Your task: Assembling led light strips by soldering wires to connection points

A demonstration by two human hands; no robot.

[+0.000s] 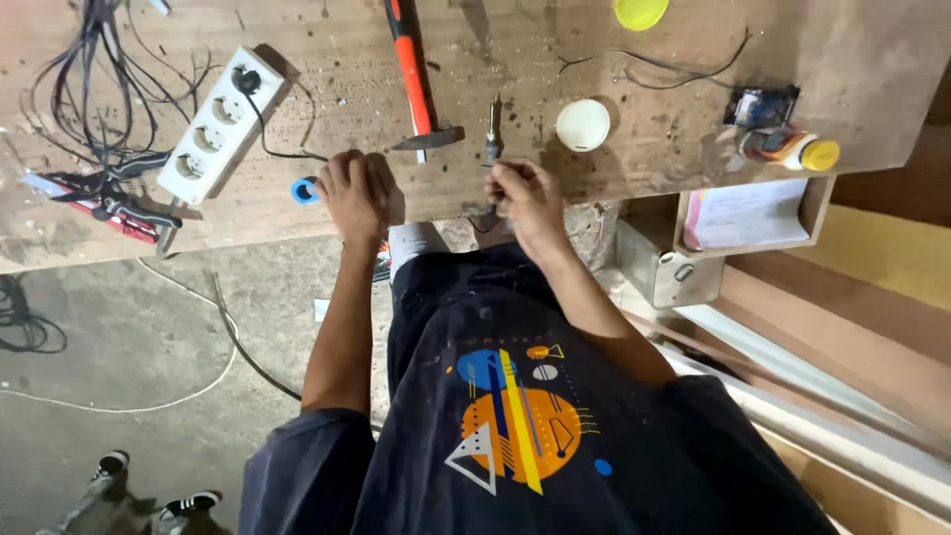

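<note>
Head view, looking straight down over a worn wooden counter (pixel 634 109) and the person's dark printed shirt (pixel 515 396).

Left hand (pixel 355 193): resting at the counter's near edge, knuckles up, fingers curled under. What it grips, if anything, cannot be told. A blue tape roll (pixel 303 190) lies just beside it, touching or nearly touching the fingers.

Right hand (pixel 525 198): also at the near edge, fingers pinched together around the lower end of a slim dark tool (pixel 492 139). The tool lies on the counter with its tip pointing away from the person. A short dark lead hangs from the hand below the counter edge.

Between the two hands, slightly farther back, lies a hammer (pixel 416 84) with a red-and-black handle; its steel head is near the counter edge, handle running away from the person.

Other items on the counter:
- White power strip (pixel 220 124), set at an angle to the left, one black plug inserted, its cable running toward the left hand.
- Tangle of black wires (pixel 99 89) at far left, with red-handled pliers (pixel 109 203) just beneath them.
- White round lid (pixel 582 125), near the tool, to its right.
- Yellow lid (pixel 640 12) at the far edge.
- Bottle with yellow cap (pixel 792 149), lying on its side at right, beside a small blue circuit part (pixel 761 105).

Below the counter at right, an open drawer (pixel 753 213) holds papers. Concrete floor (pixel 129 317) at left carries loose cables.
</note>
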